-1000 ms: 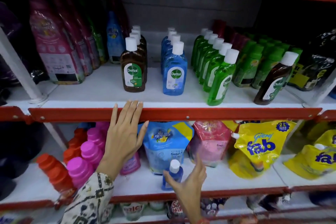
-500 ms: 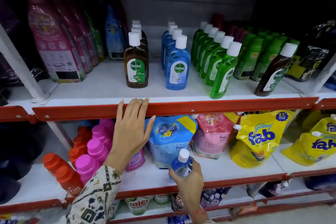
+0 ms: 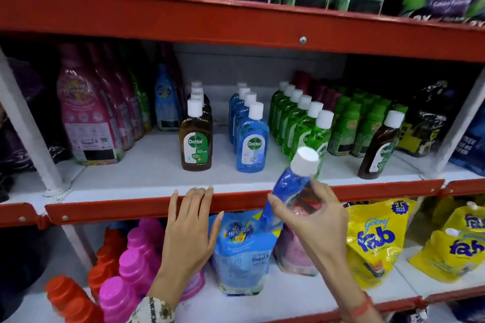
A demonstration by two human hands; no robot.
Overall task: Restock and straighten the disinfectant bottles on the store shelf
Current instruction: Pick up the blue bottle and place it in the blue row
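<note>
My right hand point(image 3: 312, 220) grips a blue disinfectant bottle point(image 3: 287, 186) with a white cap, tilted up to the right in front of the red shelf edge point(image 3: 131, 207). My left hand point(image 3: 189, 228) rests flat with its fingertips on that edge and holds nothing. On the white shelf point(image 3: 147, 173) stand rows of white-capped bottles: brown ones point(image 3: 195, 139), blue ones point(image 3: 252, 139) and green ones point(image 3: 307, 128). A lone brown bottle point(image 3: 380, 147) stands further right.
Pink refill pouches point(image 3: 86, 118) fill the shelf's left end and dark packs point(image 3: 427, 118) its right end. A white upright post point(image 3: 29, 134) stands at the left. Below sit orange and pink capped bottles point(image 3: 131, 265), a blue pouch point(image 3: 241, 252) and yellow pouches point(image 3: 378, 241). Another red shelf point(image 3: 236, 21) runs overhead.
My right hand has picked up the blue bottle from the lower shelf and raised it to the level of the middle shelf's edge. The view has tilted upward.
</note>
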